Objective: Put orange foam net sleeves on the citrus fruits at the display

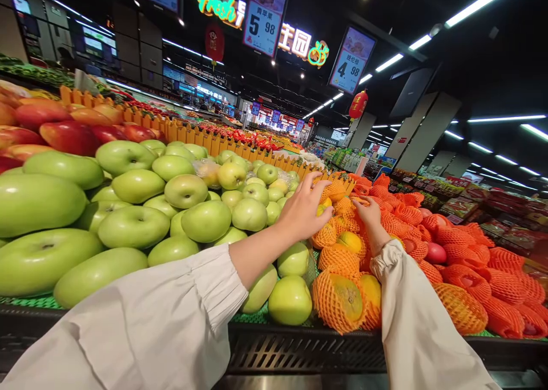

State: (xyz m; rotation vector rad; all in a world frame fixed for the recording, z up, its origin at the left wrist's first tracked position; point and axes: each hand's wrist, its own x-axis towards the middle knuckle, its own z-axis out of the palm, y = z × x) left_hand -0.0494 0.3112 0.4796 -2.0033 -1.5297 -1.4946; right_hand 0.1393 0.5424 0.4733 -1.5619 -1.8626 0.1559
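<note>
Over the border between the green apples (208,220) and the oranges in orange foam nets (349,298), my left hand (305,204) reaches forward with its fingers apart and slightly bent. A netted orange lies right beneath its thumb, and I cannot tell whether they touch. Just to the right, my right hand (370,216) hovers by the netted oranges, close to the red-netted fruit (460,258). Its thumb and fingers point leftward, partly spread, and nothing shows between them. Both wrists come out of loose cream sleeves.
Red-yellow apples (71,130) are heaped at far left. A low orange picket divider (192,139) runs behind the fruit. The stand's black slatted front edge (274,347) lies below my forearms. Price signs (265,16) hang overhead, and packaged goods (471,201) fill shelves at right.
</note>
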